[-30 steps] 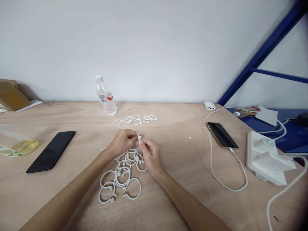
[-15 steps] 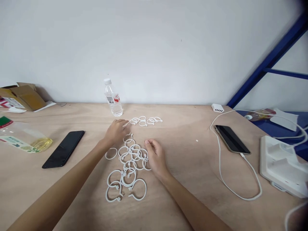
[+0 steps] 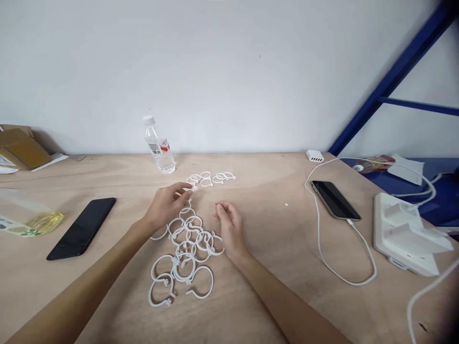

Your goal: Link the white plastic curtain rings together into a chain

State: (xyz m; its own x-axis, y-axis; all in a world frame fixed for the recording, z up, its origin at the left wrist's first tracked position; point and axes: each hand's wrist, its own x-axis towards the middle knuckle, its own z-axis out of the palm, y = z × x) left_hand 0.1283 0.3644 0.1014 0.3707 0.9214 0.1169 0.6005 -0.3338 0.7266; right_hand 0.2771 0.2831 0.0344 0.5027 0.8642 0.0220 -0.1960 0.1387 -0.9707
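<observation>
My left hand (image 3: 167, 205) is at the far end of a pile of white plastic snap rings (image 3: 184, 264), its thumb and forefinger pinched together. A small white piece (image 3: 194, 188) shows at these fingertips. It looks like part of a ring, mostly hidden by the fingers. Some rings in the pile are closed; others, near me, have their clasps undone. Just right of the pile, my right hand (image 3: 232, 229) rests with fingers curled towards the thumb, and nothing shows in it. Beyond both hands lies a smaller group of closed white rings (image 3: 206, 182).
A water bottle (image 3: 160, 150) stands near the wall. To the left lie a black phone (image 3: 82, 228), an oil bottle (image 3: 43, 223) and a cardboard box (image 3: 23, 148). Rightward are a charging phone (image 3: 335, 199), its white cable (image 3: 319, 239), a USB charger (image 3: 314, 155) and a white dock (image 3: 403, 239).
My left hand has drawn slightly back from the far rings, and its pinch now shows more plainly. My right hand stays beside the pile. The view has turned a little to the right.
</observation>
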